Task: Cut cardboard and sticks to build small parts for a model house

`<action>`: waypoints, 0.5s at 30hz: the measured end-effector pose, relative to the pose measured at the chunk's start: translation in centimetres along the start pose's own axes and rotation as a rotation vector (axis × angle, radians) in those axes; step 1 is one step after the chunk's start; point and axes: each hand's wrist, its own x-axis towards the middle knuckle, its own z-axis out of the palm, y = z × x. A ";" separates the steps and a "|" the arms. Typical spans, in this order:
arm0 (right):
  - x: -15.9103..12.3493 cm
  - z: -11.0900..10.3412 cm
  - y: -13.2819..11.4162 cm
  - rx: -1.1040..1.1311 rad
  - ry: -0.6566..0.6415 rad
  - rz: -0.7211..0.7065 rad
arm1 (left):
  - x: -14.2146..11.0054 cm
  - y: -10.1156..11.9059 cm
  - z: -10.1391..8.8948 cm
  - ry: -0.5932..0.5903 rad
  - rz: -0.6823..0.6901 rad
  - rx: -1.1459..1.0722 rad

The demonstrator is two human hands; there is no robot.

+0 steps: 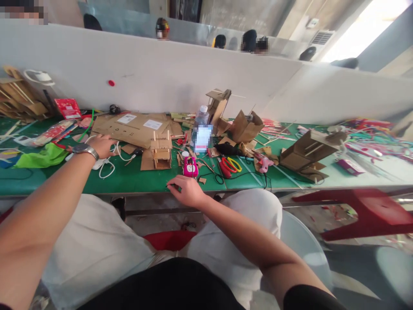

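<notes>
My left hand (pixel 101 146), with a watch (pixel 85 149) on its wrist, reaches over the table with its fingers stretched out. It lies by a white cable (pixel 108 167) and the near left corner of a flat cardboard sheet (pixel 135 133). At the table's front edge is my right hand (pixel 185 190), its fingers bent together; a tiny dark bit shows at the tips, too small to name. Just beyond it lies a pink case with a white cartoon print (pixel 190 167). A small cardboard structure with sticks (pixel 161 153) stands between the hands, on a cardboard base.
Behind the pink case stands a clear bottle (pixel 202 114). Red-handled pliers (pixel 225 168) and yellow-handled scissors (pixel 234 164) lie to the right, near a black cable. Cardboard models (pixel 309 153) and loose sticks crowd the green table (pixel 151 186). A red stool (pixel 380 206) stands at right.
</notes>
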 end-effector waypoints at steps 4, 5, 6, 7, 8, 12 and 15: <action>0.5 -2.2 -0.2 -0.023 0.047 -0.010 | 0.5 -0.7 0.7 -0.024 0.035 -0.061; 0.7 -3.1 -0.1 -0.060 0.067 0.000 | 0.6 -0.8 0.8 -0.027 0.041 -0.076; 1.0 -4.2 0.2 -0.099 0.093 0.025 | 0.7 -0.8 0.9 -0.027 0.044 -0.089; 1.2 -5.5 0.7 -0.132 0.128 0.068 | 0.8 -0.7 1.0 -0.025 0.046 -0.103; 1.4 -7.0 1.5 -0.159 0.159 0.131 | 0.9 -0.7 1.1 -0.022 0.047 -0.118; 2.0 -14.1 5.9 -0.254 0.131 0.407 | 1.1 -0.4 1.2 0.003 0.062 -0.193; 2.2 -17.9 9.7 -0.457 0.027 0.681 | 1.1 -0.2 1.0 0.020 0.071 -0.264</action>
